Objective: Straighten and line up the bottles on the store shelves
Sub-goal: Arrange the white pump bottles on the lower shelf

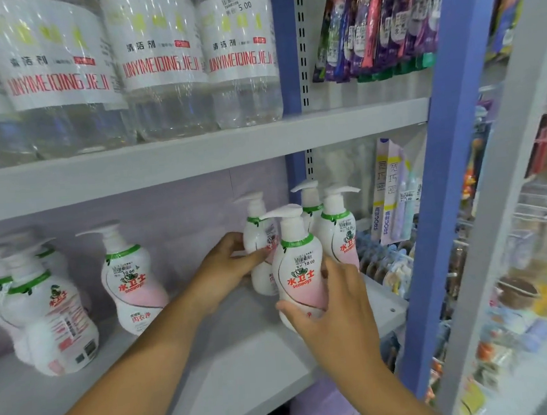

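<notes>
White and pink pump bottles stand on the lower grey shelf (232, 367). My right hand (336, 313) grips the front bottle (298, 264) near the shelf's right end, thumb across its base. My left hand (228, 270) holds the bottle behind it (258, 241), fingers wrapped on its side. Two more pump bottles (338, 231) stand behind these at the right. A single bottle (130, 280) stands mid-shelf with its label facing me. At the far left a cluster of bottles (45, 317) stands turned sideways, the front one showing its back label.
Large clear bottles with white labels (155, 53) fill the upper shelf (196, 154). A blue upright post (428, 195) bounds the shelf on the right. Hanging toothbrush packs (378, 19) and small goods fill the bay beyond. Bare shelf lies between the middle and right bottles.
</notes>
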{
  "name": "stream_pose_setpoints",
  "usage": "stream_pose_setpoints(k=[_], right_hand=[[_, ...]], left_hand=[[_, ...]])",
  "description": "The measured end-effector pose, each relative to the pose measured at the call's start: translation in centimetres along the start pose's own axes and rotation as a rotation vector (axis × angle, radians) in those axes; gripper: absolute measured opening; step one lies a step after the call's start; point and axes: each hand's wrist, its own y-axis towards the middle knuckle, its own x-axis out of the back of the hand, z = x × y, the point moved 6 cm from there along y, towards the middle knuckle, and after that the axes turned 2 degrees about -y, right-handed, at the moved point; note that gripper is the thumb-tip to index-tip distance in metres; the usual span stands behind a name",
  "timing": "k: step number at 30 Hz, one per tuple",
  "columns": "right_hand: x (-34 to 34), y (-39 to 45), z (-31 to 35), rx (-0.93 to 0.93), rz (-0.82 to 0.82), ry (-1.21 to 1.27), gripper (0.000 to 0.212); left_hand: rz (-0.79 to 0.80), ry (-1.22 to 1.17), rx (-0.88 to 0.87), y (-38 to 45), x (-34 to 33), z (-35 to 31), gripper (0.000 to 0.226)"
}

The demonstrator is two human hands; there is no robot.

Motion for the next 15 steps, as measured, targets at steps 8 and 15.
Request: stream_pose_setpoints(k=[8, 15], right_hand=[[-0.9, 0.5, -1.0, -0.006, -0.096, -0.015, 0.067], [-1.0, 0.6, -0.7, -0.001, -0.143, -0.038, 0.073]], left_hand=[[0.017, -0.123, -0.067, -0.7, -1.9, 0.6, 0.041], [0.041, -0.145, -0.081, -1.0, -2.0, 1.1, 0.048]])
